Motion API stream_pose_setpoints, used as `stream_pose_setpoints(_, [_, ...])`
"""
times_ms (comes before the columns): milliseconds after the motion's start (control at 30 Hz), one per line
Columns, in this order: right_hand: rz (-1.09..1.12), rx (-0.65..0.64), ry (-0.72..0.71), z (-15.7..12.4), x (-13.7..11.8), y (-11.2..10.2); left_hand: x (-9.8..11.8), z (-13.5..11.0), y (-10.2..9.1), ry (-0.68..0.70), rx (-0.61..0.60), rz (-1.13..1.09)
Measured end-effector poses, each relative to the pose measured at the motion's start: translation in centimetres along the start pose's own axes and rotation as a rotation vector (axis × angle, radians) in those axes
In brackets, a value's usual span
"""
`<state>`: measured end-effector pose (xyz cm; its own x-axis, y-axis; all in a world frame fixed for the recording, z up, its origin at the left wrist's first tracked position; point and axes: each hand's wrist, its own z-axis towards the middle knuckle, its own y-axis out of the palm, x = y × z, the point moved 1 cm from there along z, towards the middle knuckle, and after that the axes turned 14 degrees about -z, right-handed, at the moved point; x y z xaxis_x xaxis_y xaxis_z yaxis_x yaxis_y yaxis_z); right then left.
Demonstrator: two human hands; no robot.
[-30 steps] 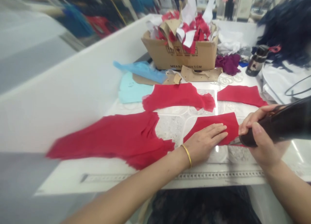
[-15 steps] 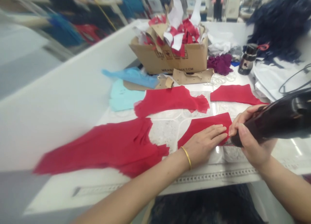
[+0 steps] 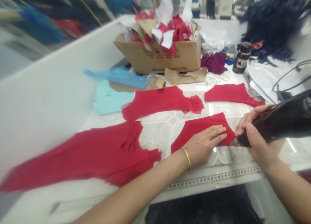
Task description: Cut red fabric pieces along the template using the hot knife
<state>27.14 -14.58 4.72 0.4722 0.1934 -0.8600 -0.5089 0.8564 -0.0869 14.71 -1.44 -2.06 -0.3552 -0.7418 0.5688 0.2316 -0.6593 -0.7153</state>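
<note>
My left hand (image 3: 202, 143) lies flat on a red sheer fabric piece (image 3: 199, 130), pressing it to the table, with a gold bangle (image 3: 186, 157) on the wrist. My right hand (image 3: 255, 133) grips a dark glossy handheld cutting tool (image 3: 286, 120), whose tip rests low at the fabric's right edge. The tip itself is mostly hidden by my fingers. Left of my hands spreads a larger red fabric panel (image 3: 85, 156). Two more red pieces lie beyond them (image 3: 160, 102) (image 3: 230, 93).
A cardboard box (image 3: 155, 57) full of red and white scraps stands at the back of the white table (image 3: 213, 178). Around it lie blue fabric (image 3: 116, 77), brown pattern card (image 3: 186, 75), purple cloth (image 3: 213, 62) and a dark bottle (image 3: 240, 58). A ruler strip runs along the table's front edge.
The view has swung, so everything sits further left in the frame. Both hands stay on the same red piece, and the tool remains in my right hand.
</note>
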Motion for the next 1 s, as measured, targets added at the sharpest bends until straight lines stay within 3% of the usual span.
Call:
stream_pose_setpoints(267, [-0.022,-0.034,-0.016,0.3,-0.1,-0.7,0.0,-0.2,0.0,0.009,-0.010,-0.002])
stream_pose_setpoints(533, [0.060,-0.009,0.012,0.2,-0.4,0.4,0.1,-0.1,0.0,0.010,-0.005,0.004])
stream_pose_setpoints(767, [0.033,-0.070,0.010,0.6,-1.0,-1.6,0.1,0.0,0.3,0.049,-0.036,0.029])
stream_pose_setpoints(1000, [0.027,-0.043,0.027,0.7,-0.7,-2.5,0.2,0.2,0.2,0.040,-0.050,0.048])
